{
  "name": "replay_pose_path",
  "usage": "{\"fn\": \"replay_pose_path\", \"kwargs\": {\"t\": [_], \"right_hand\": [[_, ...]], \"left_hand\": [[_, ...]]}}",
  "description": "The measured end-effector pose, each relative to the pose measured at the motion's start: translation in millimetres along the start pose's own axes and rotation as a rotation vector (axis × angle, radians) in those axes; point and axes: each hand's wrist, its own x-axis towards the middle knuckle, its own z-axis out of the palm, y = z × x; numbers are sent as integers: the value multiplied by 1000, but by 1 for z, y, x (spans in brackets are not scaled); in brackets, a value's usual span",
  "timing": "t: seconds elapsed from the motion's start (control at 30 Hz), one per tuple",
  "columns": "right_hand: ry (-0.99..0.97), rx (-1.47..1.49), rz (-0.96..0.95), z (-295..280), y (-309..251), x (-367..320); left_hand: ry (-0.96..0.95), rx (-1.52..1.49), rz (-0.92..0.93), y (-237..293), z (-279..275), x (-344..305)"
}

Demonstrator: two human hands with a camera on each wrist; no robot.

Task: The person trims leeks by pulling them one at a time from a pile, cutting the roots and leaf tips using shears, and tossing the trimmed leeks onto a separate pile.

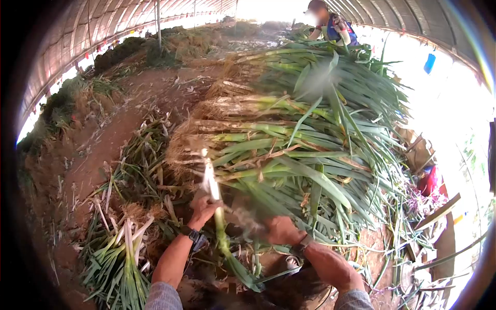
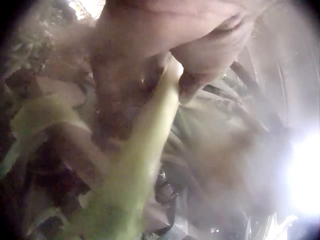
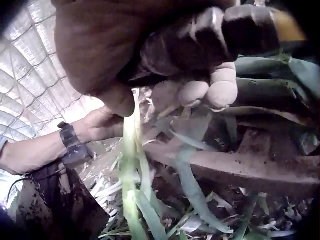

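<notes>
My left hand point(image 1: 205, 207) grips a long green onion point(image 1: 221, 232), its white root end pointing up and its leaves hanging toward my legs. In the left wrist view the pale stalk point(image 2: 150, 140) runs down from between thumb and fingers. To the right, my right hand point(image 1: 284, 230) is blurred in the head view. Its fingers point(image 3: 222, 92) curl round a dark, banded handle point(image 3: 200, 42) with a yellow end; I cannot tell what tool it is. The held onion stands just beyond this hand in the right wrist view.
A large heap of green onions point(image 1: 289, 134) lies ahead, roots to the left. At lower left is a smaller bunch point(image 1: 126, 258) among leaf scraps. Another person point(image 1: 336, 26) is behind the heap. A wooden piece point(image 3: 240, 167) lies below my right hand; a metal post point(image 1: 158, 26) stands farther back.
</notes>
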Motion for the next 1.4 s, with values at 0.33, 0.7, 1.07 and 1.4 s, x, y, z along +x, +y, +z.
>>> {"fn": "replay_pose_path", "kwargs": {"t": [0.33,0.7,1.07,1.4], "right_hand": [[180,46,22,4,5,-5],[23,-64,105,23,8,0],[35,-42,138,26,-8,25],[175,111,48,17,-23,37]], "left_hand": [[-15,-120,103,-12,26,0],[145,-348,-13,-52,31,12],[-32,173,-124,-82,51,11],[-112,-239,-152,-83,42,3]]}}
